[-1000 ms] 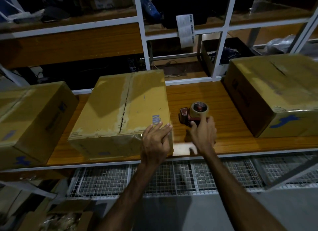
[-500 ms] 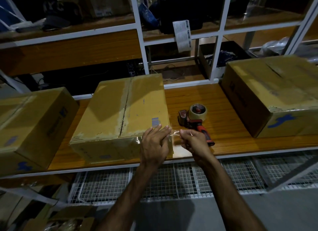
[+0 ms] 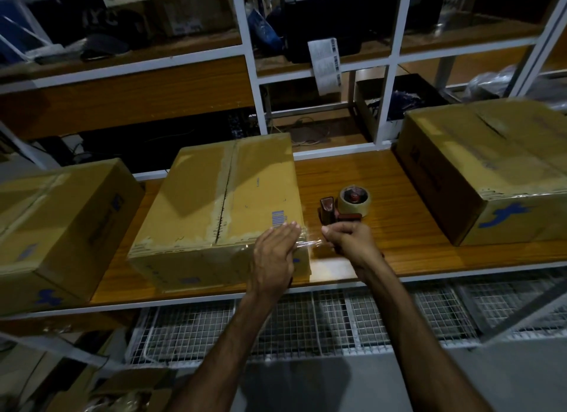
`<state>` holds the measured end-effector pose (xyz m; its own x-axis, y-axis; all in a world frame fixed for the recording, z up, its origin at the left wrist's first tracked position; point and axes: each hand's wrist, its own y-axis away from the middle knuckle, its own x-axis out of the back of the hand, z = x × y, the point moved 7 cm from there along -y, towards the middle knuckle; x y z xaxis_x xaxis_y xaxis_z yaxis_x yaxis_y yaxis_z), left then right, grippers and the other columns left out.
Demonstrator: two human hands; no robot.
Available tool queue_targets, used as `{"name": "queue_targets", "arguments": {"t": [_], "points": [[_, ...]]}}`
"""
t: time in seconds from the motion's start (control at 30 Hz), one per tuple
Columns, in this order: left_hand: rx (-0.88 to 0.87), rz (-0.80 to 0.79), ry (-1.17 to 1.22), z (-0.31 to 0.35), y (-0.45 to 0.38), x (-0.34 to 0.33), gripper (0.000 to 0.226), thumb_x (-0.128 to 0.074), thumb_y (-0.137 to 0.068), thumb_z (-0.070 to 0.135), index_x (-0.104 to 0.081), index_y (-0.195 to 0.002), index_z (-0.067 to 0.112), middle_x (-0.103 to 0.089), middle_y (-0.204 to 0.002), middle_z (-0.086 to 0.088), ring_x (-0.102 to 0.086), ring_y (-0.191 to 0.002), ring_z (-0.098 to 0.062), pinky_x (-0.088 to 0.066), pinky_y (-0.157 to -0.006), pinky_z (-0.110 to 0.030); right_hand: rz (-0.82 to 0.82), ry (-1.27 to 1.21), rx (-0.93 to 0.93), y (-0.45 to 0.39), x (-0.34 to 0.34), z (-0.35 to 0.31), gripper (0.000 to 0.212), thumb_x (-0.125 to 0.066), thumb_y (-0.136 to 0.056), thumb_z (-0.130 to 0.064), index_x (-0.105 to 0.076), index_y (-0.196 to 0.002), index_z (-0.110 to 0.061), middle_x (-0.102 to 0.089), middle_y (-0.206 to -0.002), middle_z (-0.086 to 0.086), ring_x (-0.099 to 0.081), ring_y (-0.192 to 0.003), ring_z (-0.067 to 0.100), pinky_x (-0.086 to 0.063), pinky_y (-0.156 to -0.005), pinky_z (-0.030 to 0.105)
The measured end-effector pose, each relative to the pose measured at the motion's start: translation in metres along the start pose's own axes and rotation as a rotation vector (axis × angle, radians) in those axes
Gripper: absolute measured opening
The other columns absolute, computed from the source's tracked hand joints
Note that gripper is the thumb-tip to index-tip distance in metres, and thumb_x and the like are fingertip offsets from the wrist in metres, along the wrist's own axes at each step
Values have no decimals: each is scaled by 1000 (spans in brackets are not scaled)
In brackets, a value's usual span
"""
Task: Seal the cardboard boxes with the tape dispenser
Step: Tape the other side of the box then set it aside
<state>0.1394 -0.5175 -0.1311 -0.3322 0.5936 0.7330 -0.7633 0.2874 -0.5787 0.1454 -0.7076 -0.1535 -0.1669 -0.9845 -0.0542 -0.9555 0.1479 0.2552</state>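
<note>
Head view
Middle box (image 3: pixel 214 203): on the wooden shelf (image 3: pixel 399 243), centre of frame; top flaps shut, seam running 12 to 6 o'clock, worn old tape marks along it.
Left hand (image 3: pixel 274 258): fingers straight and pressed together, laid flat over the middle box's near right top corner, at 5 o'clock on the lid, beside a blue barcode.
Tape strip (image 3: pixel 310 243): clear, stretched from under the left fingertips toward 3 o'clock, off the box edge.
Right hand (image 3: pixel 349 243): fingers curled, thumb and fingertips pinching the free end of the strip, just right of the box corner.
Dispenser (image 3: pixel 343 209): red, with tape roll, lying on the shelf at 12 o'clock from the right hand, close to it; neither hand holds it. Near end hidden by the right hand.
Left box (image 3: pixel 61 227): at 9 o'clock, near the middle box, blue logo on its front.
Right box (image 3: pixel 491 172): at 3 o'clock, well apart, blue logo on its near side.
Wire grid (image 3: pixel 337 319): below the shelf's front edge, 6 o'clock.
</note>
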Motion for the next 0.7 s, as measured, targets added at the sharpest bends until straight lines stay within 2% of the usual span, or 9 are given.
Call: {"name": "queue_targets", "arguments": {"t": [0.13, 0.3, 0.4, 0.47, 0.53, 0.63, 0.7], "points": [[-18, -13, -28, -2, 2, -4, 53, -72, -89, -3, -63, -139, 11, -65, -140, -7, -58, -135, -20, -35, -118, -42, -85, -191, -200, -10, -21, 46, 17, -72, -99, -13, -73, -107, 2, -68, -79, 7, -60, -56, 7, -48, -50, 18], [-6, -33, -37, -5, 2, -5, 57, -72, -88, -4, -62, -141, 13, -63, -143, -5, -55, -138, -18, -32, -120, -40, -105, -242, -314, -16, -32, 66, 30, -81, -92, -21, -73, -113, -2, -68, -75, 5, -56, -53, 9, -48, -46, 17], [4, -29, -33, -3, 3, -5, 56, -72, -89, -3, -61, -142, 14, -63, -143, -4, -55, -138, -18, -32, -120, -40, -72, -217, -387, -14, -32, 85, 36, -84, -89, -26, -71, -115, -5, -68, -71, 3, -57, -57, 10, -49, -50, 19], [8, -27, -27, -4, 3, -6, 56, -72, -89, -4, -61, -141, 14, -63, -143, -4, -55, -138, -17, -32, -120, -40, -56, -160, -345, -11, -32, 90, 34, -83, -91, -26, -70, -116, -7, -66, -73, 2, -56, -56, 10, -46, -47, 22], [12, -24, -23, -4, 3, -6, 55, -71, -89, -3, -62, -141, 14, -64, -143, -4, -56, -138, -18, -35, -120, -42, -23, -92, -242, -6, -32, 87, 32, -82, -92, -25, -68, -116, -10, -68, -87, 4, -59, -66, 13, -48, -49, 25], [16, -27, -16, -3, 3, -6, 55, -70, -89, -3, -62, -141, 13, -63, -144, -4, -54, -139, -17, -35, -120, -43, 72, 4, 27, 1, -29, 71, 29, -81, -92, -15, -64, -116, -13, -71, -105, 5, -68, -90, 18, -56, -64, 25], [21, -35, -14, -3, 3, -6, 55, -70, -91, -2, -61, -142, 14, -62, -145, -3, -53, -140, -16, -35, -121, -42, 74, 92, 199, 1, -32, 57, 25, -79, -92, -6, -66, -112, -14, -70, -111, 6, -69, -96, 18, -58, -75, 24]]}}
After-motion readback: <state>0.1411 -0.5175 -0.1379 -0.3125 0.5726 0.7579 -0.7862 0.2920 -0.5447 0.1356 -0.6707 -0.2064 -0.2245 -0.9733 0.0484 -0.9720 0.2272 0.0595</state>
